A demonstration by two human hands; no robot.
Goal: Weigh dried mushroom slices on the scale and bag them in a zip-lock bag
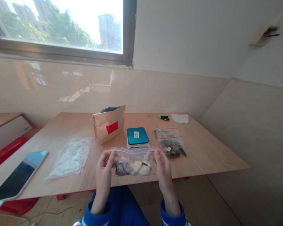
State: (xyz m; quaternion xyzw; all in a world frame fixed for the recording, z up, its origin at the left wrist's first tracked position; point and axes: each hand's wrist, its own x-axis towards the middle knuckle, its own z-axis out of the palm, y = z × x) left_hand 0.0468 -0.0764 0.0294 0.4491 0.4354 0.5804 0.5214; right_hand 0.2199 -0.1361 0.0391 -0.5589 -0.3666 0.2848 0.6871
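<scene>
A clear zip bag (134, 163) with pale, rounded pieces and some darker ones inside spans the space between my hands at the table's front edge. My left hand (105, 166) pinches its upper left corner. At the upper right corner, my right hand (163, 164) is closed on the same bag. The pieces lie in the lower part of the bag; I cannot tell what they are. Just behind it sits a small scale (137, 135) with a blue-green plate and a white label. To the right lie filled clear bags (171, 144) with dark, dried-looking pieces.
A brown paper pouch (108, 124) with a red label stands behind, its top gaping. Flat clear bags (69, 157) and a large phone (20, 174) with a cable lie left. Screwdrivers (161, 117) and white paper (180, 118) are at the back right of the wooden table (209, 153).
</scene>
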